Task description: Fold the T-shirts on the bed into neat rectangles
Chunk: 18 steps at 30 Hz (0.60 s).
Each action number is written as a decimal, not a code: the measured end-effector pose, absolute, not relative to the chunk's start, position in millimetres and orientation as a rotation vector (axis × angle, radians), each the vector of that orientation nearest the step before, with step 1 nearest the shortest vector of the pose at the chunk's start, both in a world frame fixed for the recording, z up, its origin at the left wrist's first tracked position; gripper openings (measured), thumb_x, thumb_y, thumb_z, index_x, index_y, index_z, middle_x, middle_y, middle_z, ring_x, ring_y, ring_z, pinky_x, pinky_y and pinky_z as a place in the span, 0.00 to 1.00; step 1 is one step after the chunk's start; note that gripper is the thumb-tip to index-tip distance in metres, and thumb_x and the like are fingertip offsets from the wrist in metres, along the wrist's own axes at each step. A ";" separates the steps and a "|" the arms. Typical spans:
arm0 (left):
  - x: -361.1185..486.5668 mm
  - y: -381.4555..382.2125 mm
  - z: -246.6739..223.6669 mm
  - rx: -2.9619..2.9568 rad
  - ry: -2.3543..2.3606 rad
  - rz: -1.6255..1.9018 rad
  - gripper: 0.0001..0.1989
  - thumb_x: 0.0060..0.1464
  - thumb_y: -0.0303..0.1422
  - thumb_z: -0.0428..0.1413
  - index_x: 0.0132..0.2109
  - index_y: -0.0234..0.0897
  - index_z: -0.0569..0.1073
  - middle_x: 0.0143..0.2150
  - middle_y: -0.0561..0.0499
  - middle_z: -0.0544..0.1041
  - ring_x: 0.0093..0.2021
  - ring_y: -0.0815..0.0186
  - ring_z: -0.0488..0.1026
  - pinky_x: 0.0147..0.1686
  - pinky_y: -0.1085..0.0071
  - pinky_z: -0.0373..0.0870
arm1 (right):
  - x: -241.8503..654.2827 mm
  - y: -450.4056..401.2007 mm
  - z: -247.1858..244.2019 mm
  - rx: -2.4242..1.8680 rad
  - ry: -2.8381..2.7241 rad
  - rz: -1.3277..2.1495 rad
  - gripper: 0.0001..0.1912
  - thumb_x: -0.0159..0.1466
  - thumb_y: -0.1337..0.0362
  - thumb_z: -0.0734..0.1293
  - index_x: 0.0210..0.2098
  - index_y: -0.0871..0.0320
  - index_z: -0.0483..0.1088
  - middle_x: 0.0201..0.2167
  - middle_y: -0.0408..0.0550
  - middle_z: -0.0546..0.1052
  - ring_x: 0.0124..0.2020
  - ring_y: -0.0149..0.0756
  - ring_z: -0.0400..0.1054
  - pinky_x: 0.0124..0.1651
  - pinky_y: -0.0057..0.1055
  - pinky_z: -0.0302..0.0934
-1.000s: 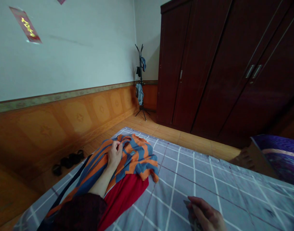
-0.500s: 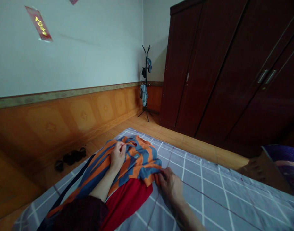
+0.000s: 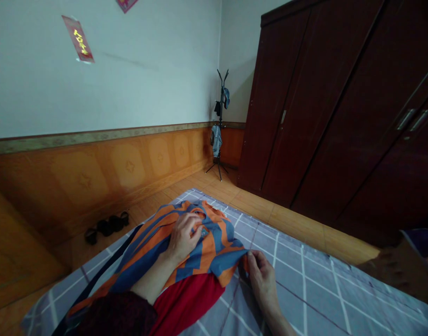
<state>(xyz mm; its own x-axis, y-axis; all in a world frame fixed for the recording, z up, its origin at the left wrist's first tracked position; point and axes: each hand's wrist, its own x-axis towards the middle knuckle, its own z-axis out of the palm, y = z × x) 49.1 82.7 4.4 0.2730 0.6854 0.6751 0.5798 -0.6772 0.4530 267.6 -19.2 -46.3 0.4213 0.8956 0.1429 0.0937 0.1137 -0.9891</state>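
An orange and blue striped shirt (image 3: 157, 238) lies on the grey checked bed (image 3: 326, 280), partly over a red garment (image 3: 189, 303). My left hand (image 3: 186, 235) rests on the shirt near its collar, fingers curled; whether cloth is between the fingertips is hard to see. Pinched between thumb and fingers of my right hand (image 3: 261, 270) is the shirt's sleeve edge, pulled out to the right and lifted slightly off the sheet.
Black shoes (image 3: 108, 225) stand on the floor left of the bed. A coat rack (image 3: 221, 116) with clothes is in the far corner. A dark red wardrobe (image 3: 322, 116) lines the right side. At the right edge is a brown box (image 3: 399, 266).
My right hand has moved right, drawing the sleeve outward into a point. My left hand has shifted right and slightly down over the collar area. The view has turned a little left.
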 end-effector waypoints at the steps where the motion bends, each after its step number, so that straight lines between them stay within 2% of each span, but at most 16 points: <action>1: 52.8 77.5 6.0 2.490 1.094 1.267 0.05 0.56 0.29 0.52 0.40 0.40 0.72 0.41 0.49 0.75 0.46 0.62 0.71 0.50 0.65 0.66 | 267.8 -18.8 -48.0 -1.332 -0.972 0.759 0.20 0.60 0.47 0.63 0.29 0.59 0.66 0.19 0.40 0.66 0.21 0.30 0.57 0.24 0.27 0.53; 3: 59.4 68.2 8.2 2.603 0.913 1.010 0.07 0.54 0.31 0.56 0.42 0.40 0.72 0.42 0.49 0.75 0.46 0.61 0.71 0.50 0.65 0.66 | 269.3 -16.9 -52.4 -1.306 -0.949 0.770 0.20 0.60 0.46 0.63 0.29 0.59 0.66 0.20 0.41 0.67 0.22 0.31 0.59 0.25 0.28 0.55; 7: 69.1 51.4 10.0 2.694 0.846 0.620 0.29 0.43 0.41 0.65 0.53 0.42 0.69 0.50 0.48 0.74 0.52 0.55 0.68 0.55 0.57 0.61 | 271.1 -14.9 -49.7 -1.246 -0.901 0.808 0.22 0.56 0.44 0.66 0.29 0.60 0.68 0.22 0.43 0.71 0.24 0.33 0.63 0.28 0.29 0.60; 10: 79.2 31.3 8.7 2.723 0.868 0.564 0.39 0.39 0.44 0.66 0.59 0.41 0.63 0.56 0.44 0.69 0.56 0.50 0.64 0.58 0.52 0.58 | 265.5 -22.5 -24.1 -1.198 -0.887 0.831 0.22 0.55 0.44 0.67 0.25 0.59 0.67 0.17 0.40 0.68 0.18 0.28 0.59 0.22 0.26 0.56; 12: 89.0 14.4 8.0 2.722 0.876 0.632 0.41 0.41 0.41 0.66 0.61 0.40 0.59 0.58 0.42 0.67 0.58 0.51 0.63 0.57 0.54 0.59 | 258.9 -33.2 2.0 -1.140 -0.906 0.890 0.22 0.54 0.44 0.67 0.24 0.58 0.66 0.15 0.39 0.66 0.15 0.27 0.57 0.19 0.24 0.53; 13: 94.1 6.3 8.6 2.714 0.885 0.689 0.40 0.44 0.38 0.64 0.62 0.39 0.58 0.58 0.42 0.67 0.57 0.52 0.64 0.57 0.54 0.61 | 255.7 -39.6 15.9 -1.106 -0.920 0.923 0.22 0.54 0.44 0.68 0.24 0.58 0.65 0.14 0.39 0.66 0.15 0.27 0.58 0.19 0.24 0.53; 15: 103.4 -6.6 13.4 2.677 0.935 0.811 0.30 0.50 0.34 0.59 0.59 0.40 0.62 0.54 0.43 0.70 0.53 0.54 0.67 0.53 0.56 0.65 | 251.5 -53.0 41.3 -1.039 -0.959 0.968 0.22 0.53 0.45 0.69 0.23 0.58 0.65 0.14 0.38 0.66 0.15 0.26 0.58 0.18 0.23 0.53; 18: 111.5 -14.6 32.9 2.578 1.017 0.972 0.10 0.56 0.30 0.51 0.45 0.40 0.71 0.40 0.46 0.76 0.43 0.57 0.73 0.45 0.60 0.69 | 254.3 -68.8 67.6 -0.974 -1.034 0.965 0.21 0.54 0.47 0.68 0.23 0.59 0.66 0.13 0.38 0.66 0.15 0.25 0.57 0.18 0.23 0.52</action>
<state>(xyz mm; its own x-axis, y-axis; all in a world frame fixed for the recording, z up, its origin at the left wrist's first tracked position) 111.5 -14.6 32.9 0.5459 0.6687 0.5048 0.5343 -0.7420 0.4049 254.3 -68.8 67.6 0.2226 0.9472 0.2307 -0.1648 0.2698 -0.9487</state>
